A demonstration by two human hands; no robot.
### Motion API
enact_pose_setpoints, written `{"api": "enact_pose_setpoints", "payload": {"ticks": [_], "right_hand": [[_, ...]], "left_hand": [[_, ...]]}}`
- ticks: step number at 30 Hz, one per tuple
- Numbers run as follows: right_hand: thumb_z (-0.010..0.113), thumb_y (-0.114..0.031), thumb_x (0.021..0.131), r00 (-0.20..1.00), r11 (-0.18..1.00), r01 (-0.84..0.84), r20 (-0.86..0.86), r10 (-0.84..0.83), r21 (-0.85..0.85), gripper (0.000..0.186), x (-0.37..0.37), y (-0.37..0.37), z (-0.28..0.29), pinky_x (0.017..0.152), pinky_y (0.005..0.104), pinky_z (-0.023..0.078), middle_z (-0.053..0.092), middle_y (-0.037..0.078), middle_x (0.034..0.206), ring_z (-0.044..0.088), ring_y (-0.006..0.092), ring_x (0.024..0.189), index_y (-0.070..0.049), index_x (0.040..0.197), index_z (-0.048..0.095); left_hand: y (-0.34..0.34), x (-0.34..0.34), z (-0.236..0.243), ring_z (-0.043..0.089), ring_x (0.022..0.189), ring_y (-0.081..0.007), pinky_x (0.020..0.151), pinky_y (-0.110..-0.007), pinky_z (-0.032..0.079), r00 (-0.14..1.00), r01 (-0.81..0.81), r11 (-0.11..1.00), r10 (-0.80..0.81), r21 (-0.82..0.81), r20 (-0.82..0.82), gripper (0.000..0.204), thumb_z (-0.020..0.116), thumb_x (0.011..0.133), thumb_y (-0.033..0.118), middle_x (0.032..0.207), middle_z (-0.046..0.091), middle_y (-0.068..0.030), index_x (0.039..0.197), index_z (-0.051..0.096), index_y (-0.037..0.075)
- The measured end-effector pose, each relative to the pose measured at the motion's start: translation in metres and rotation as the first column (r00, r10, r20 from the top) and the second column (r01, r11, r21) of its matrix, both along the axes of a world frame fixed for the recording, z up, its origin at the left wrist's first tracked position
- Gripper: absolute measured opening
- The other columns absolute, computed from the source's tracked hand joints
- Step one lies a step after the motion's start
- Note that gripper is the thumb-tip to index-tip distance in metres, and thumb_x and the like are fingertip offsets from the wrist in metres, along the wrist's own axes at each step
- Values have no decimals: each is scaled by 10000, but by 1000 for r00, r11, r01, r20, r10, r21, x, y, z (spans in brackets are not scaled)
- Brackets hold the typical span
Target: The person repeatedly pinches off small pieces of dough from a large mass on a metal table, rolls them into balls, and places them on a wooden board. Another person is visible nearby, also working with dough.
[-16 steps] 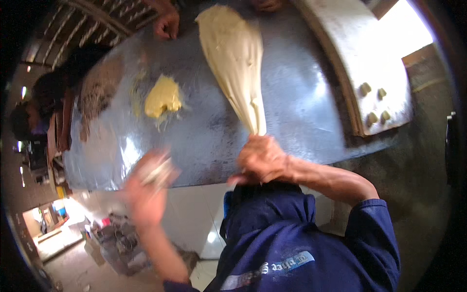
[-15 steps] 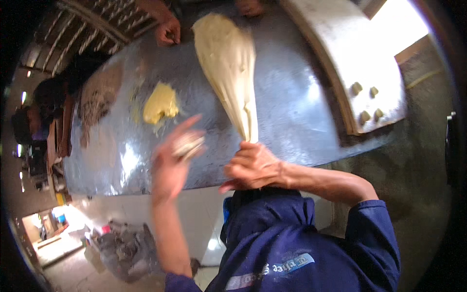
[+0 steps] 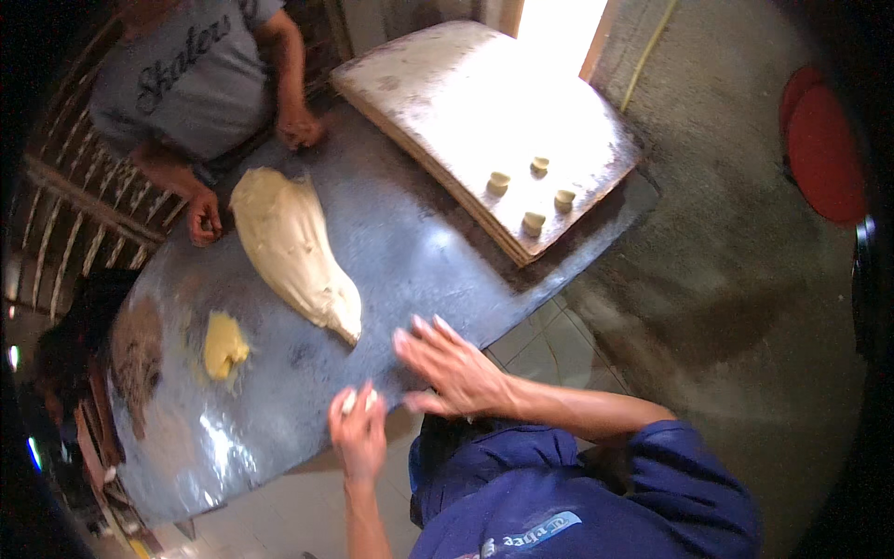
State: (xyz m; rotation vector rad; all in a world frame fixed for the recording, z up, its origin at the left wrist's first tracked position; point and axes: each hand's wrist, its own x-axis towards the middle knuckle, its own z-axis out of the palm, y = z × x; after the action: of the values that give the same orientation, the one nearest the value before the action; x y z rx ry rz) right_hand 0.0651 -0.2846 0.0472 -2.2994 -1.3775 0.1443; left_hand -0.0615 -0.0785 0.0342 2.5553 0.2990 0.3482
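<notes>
A long, pale sheet of dough (image 3: 289,247) lies on the metal-topped table (image 3: 466,312), its narrow end pointing toward me. A lump of soft yellow paste (image 3: 224,345) sits to its left. My left hand (image 3: 357,429) is near the table's front edge, fingers curled on a small whitish piece, probably dough, though I cannot make it out fully. My right hand (image 3: 449,371) is open, fingers spread, just below and right of the dough's narrow end, no longer gripping it.
A person (image 3: 186,84) stands across the table, hands at its far edge. A wooden board (image 3: 419,70) at the back right carries several small pale pieces (image 3: 498,183). Brown powder (image 3: 140,354) smears the left end. A red round object (image 3: 819,149) is at the far right.
My right hand has let go of the dough's narrow end, which now lies on the table. My left hand has moved. The view has swung, showing more of the person opposite and the board.
</notes>
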Motion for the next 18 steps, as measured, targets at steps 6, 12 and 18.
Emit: {"api": "enact_pose_setpoints", "payload": {"ticks": [6, 12, 18], "right_hand": [[583, -334, 948, 963, 978, 200, 175, -206, 50, 520, 58, 29, -13, 1169, 684, 151, 443, 121, 1516, 294, 414, 1461, -225, 1449, 495], [651, -203, 856, 996, 997, 71, 44, -73, 35, 469, 24, 14, -28, 1129, 611, 319, 614, 81, 1355, 537, 254, 1320, -241, 1320, 597], [603, -76, 871, 984, 980, 144, 83, -156, 139, 575, 60, 91, -18, 1157, 522, 327, 502, 169, 1449, 439, 374, 1372, -77, 1428, 460]], "left_hand": [[34, 23, -8, 479, 1208, -317, 1092, -663, 249, 966, -208, 972, 222, 108, -131, 111, 662, 913, 230, 1225, 536, -112, 882, 669, 124], [16, -1, -11, 497, 1027, -328, 859, -567, 376, 958, 80, 973, -15, 215, -285, 173, 538, 949, 179, 1071, 495, -117, 1116, 548, 133], [31, 26, -6, 508, 983, -314, 851, -536, 363, 988, -42, 978, 72, 205, -138, 171, 605, 907, 176, 1019, 516, -112, 1065, 551, 139]]}}
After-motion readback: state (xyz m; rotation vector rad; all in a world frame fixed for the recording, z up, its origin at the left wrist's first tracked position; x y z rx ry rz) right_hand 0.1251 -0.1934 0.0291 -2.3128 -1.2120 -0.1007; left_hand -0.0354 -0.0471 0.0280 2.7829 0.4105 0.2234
